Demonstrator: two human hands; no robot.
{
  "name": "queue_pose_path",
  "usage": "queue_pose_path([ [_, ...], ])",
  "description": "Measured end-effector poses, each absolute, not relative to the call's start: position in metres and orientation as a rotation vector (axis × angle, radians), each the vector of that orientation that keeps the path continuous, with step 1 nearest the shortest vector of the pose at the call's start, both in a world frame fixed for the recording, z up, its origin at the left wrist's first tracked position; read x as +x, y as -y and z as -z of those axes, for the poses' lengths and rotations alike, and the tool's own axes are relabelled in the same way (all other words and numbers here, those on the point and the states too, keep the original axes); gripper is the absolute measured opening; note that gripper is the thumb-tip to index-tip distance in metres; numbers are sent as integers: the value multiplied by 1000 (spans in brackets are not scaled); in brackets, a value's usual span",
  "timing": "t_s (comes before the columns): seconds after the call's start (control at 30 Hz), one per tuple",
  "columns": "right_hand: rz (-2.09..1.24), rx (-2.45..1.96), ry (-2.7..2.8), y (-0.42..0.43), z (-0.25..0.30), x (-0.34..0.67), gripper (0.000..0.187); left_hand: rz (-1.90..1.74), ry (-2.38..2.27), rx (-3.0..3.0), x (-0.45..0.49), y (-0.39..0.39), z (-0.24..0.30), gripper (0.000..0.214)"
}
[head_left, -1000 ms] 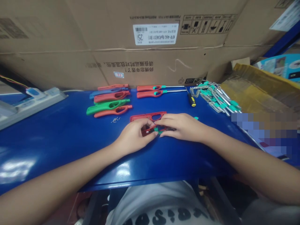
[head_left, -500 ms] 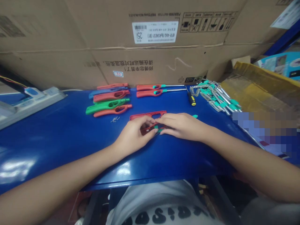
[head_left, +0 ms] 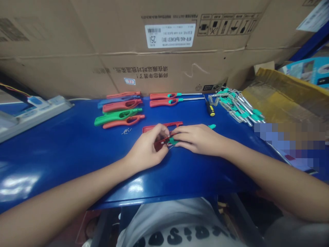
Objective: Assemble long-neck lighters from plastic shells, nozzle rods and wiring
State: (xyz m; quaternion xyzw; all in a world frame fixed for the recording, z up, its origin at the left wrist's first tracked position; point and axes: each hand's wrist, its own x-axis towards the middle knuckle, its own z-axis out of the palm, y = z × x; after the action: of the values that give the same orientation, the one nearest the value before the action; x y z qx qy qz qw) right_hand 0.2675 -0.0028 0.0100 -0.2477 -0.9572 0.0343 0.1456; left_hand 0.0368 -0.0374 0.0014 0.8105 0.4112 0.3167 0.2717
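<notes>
My left hand point(head_left: 149, 147) and my right hand point(head_left: 196, 138) meet at the middle of the blue table point(head_left: 64, 151). Between them they grip a red lighter shell half point(head_left: 161, 142) with a teal trigger part point(head_left: 173, 140) in it. My left fingers curl round the shell's left end; my right fingers pinch at the teal part. A second red shell half point(head_left: 164, 125) lies flat just behind the hands. A small teal piece point(head_left: 212, 126) lies right of my right hand.
Red, blue and green lighter shells point(head_left: 119, 110) lie at the back left, two assembled red lighters point(head_left: 169, 99) behind centre, a screwdriver point(head_left: 210, 109) and a pile of metal tubes with teal parts point(head_left: 235, 106) at the right. Small screws point(head_left: 126, 131) lie loose. Cardboard boxes point(head_left: 128, 48) wall the back.
Both hands have lifted the red shell slightly off the table and tilted it; my left fingers have curled tighter round it. The teal part shows more between the hands.
</notes>
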Motion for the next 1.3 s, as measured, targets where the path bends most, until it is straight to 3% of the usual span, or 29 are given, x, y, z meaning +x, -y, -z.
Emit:
queue_pose_path([
  [0.9, -8, -793, 2701, -2, -6, 269, 22, -971, -1165, 2664, 28, 34, 6, 24],
  [1.3, -20, -821, 2745, 0, -8, 267, 20, -892, -1212, 2351, 34, 39, -2, 30],
])
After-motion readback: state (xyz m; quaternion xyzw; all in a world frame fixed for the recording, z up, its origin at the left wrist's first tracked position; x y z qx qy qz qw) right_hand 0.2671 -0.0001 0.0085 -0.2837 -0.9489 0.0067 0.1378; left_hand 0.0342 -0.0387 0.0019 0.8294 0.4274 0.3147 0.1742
